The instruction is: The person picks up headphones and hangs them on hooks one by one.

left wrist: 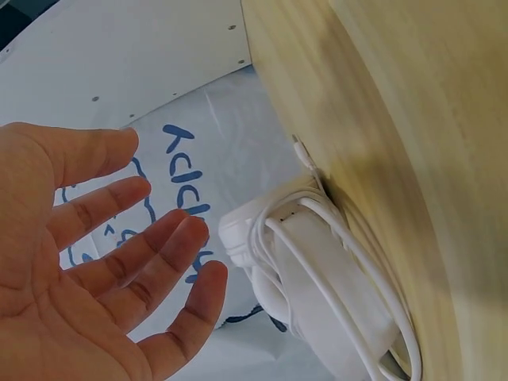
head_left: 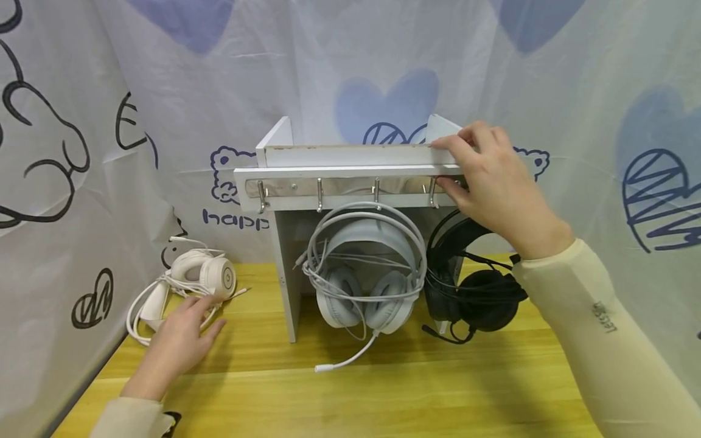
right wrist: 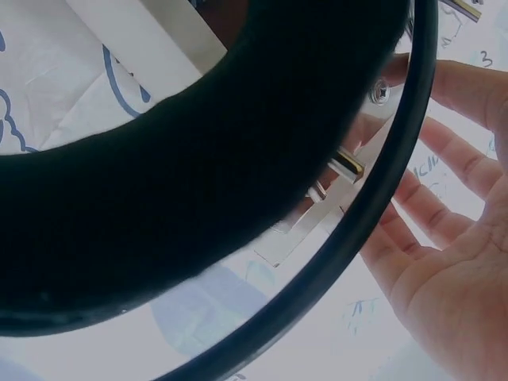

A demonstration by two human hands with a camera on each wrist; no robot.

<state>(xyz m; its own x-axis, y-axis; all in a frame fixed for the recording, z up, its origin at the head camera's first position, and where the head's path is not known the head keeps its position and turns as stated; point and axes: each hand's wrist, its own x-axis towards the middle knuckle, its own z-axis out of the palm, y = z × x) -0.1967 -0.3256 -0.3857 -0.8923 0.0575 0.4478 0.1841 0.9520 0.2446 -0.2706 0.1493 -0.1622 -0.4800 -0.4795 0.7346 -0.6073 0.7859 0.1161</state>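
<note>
My right hand (head_left: 490,176) grips the right end of the white hook rack (head_left: 350,158), thumb at the metal strip and fingers over the top board. Close to that hand, the black headset (head_left: 487,298) hangs at the right end, its headband (right wrist: 198,175) large in the right wrist view. A grey-white headset (head_left: 378,304) with its cable wound around it hangs at the middle, its microphone boom pointing down. My left hand (head_left: 183,331) is over the table with fingers loosely spread, close to white headphones (head_left: 219,277) and their looped cable (left wrist: 349,238); its palm (left wrist: 103,294) holds nothing.
The rack stands on a yellow wood-grain table (head_left: 383,389), with white side panels (head_left: 286,274). Several metal hooks (head_left: 320,194) line its front. A patterned white sheet (head_left: 191,79) hangs behind the rack and along the left side.
</note>
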